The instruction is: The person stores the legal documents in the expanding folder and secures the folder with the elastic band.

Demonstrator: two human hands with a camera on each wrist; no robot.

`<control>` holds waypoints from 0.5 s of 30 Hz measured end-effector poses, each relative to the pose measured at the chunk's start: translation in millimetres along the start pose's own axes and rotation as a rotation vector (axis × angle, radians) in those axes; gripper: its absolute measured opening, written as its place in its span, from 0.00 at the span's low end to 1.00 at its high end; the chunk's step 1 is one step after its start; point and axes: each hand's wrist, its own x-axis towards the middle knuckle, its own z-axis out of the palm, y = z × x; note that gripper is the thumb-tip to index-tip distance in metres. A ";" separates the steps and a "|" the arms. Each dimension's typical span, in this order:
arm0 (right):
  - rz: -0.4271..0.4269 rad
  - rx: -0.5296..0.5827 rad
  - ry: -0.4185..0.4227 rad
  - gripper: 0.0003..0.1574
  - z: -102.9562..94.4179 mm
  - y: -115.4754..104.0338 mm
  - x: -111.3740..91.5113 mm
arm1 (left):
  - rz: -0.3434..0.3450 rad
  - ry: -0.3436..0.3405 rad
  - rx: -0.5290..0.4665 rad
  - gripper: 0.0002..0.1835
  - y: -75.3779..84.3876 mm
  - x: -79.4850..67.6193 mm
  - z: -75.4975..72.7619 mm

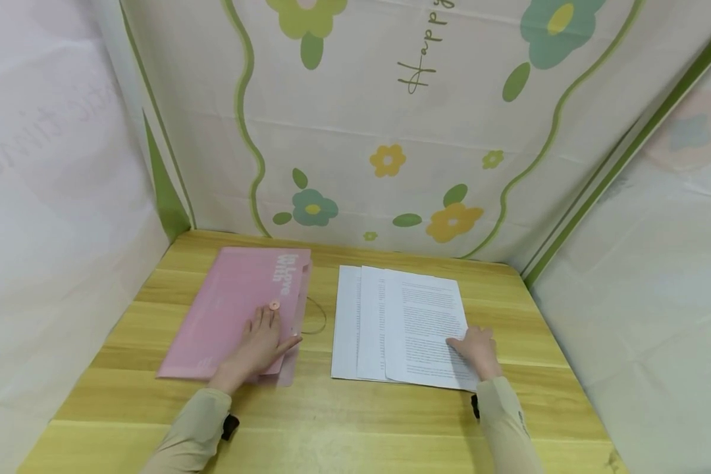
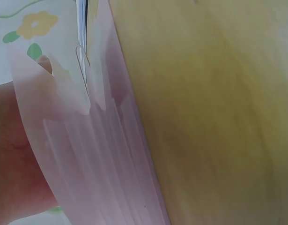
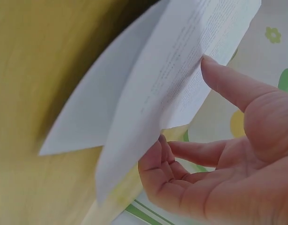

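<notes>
My left hand [image 1: 259,343] rests on a pink translucent document folder [image 1: 231,309], fingers spread near its round button [image 1: 274,305]. Layered pocket edges [image 2: 111,159] of the folder show in the left wrist view. On the right lie several overlapping printed sheets of paper [image 1: 426,322]. My right hand [image 1: 476,347] is at their right edge, thumb on the printed face and fingers curled at the border, pinching the top sheet [image 3: 148,84]. In the right wrist view that sheet bends up, apart from another sheet [image 3: 97,103] below it.
A thin elastic cord [image 1: 316,316] loops out from the folder's right side. Everything lies on a wood-grain table [image 1: 355,421]. A white cloth with printed flowers [image 1: 355,118] hangs behind it, with more white cloth at both sides.
</notes>
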 end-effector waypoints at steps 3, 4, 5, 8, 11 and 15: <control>-0.011 -0.012 0.002 0.38 -2.2 0.4 1.5 | -0.006 -0.016 -0.004 0.51 0.2 0.1 0.3; -0.016 -0.016 0.002 0.38 -3.0 0.8 1.7 | -0.008 -0.020 -0.007 0.52 0.7 0.1 0.0; -0.019 -0.016 0.001 0.37 -3.8 0.8 1.7 | -0.009 -0.023 -0.010 0.52 1.0 0.0 -0.1; -0.020 -0.006 -0.007 0.37 -5.5 1.6 2.0 | -0.012 -0.029 -0.012 0.53 1.8 0.4 -0.1; -0.026 -0.004 -0.015 0.37 -7.0 1.5 2.0 | -0.019 -0.035 -0.006 0.51 2.2 1.3 0.4; -0.017 0.021 -0.031 0.36 -8.3 1.7 1.4 | -0.029 -0.043 0.007 0.49 2.6 3.0 1.1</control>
